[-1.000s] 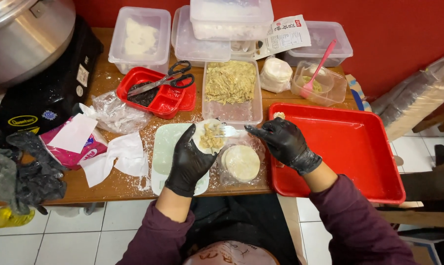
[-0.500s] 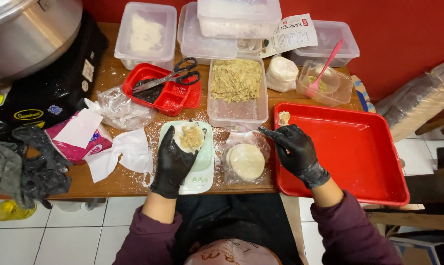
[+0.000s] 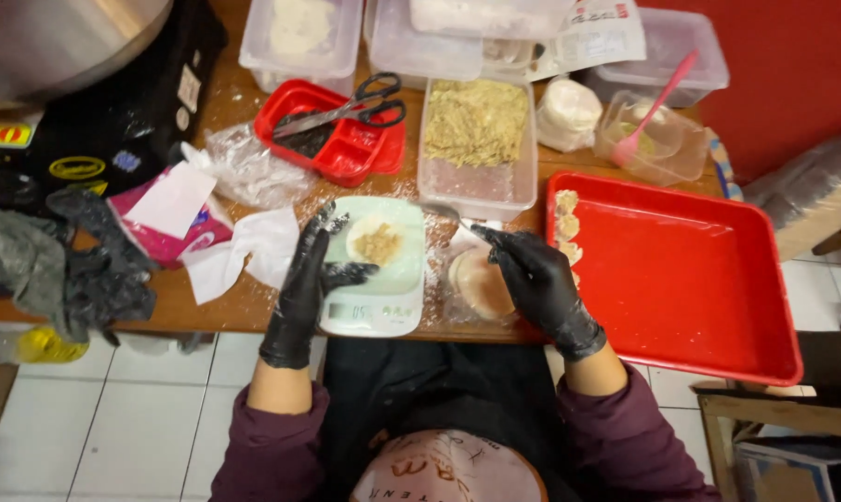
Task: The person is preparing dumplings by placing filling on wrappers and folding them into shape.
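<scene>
A round dough wrapper with a lump of filling (image 3: 376, 242) lies on a pale green kitchen scale (image 3: 372, 311). My left hand (image 3: 311, 271), in a black glove, rests at the wrapper's left edge, fingers spread and nothing gripped. My right hand (image 3: 530, 277), also gloved, holds a metal utensil (image 3: 441, 211) whose tip points toward the clear tub of shredded filling (image 3: 476, 125). A bagged stack of wrappers (image 3: 481, 286) lies partly under my right hand.
A red tray (image 3: 690, 279) on the right carries several dumplings (image 3: 566, 228) along its left edge. Behind are a small red box (image 3: 341, 153) with scissors (image 3: 346, 107), lidded tubs, and a pink spoon (image 3: 653, 107). Tissues (image 3: 253, 251) and spare gloves (image 3: 95, 274) lie left.
My left hand carried the filled wrapper left and down, and it now lies on the scale. My right hand drew the utensil back from the wrapper. The camera shifted downward.
</scene>
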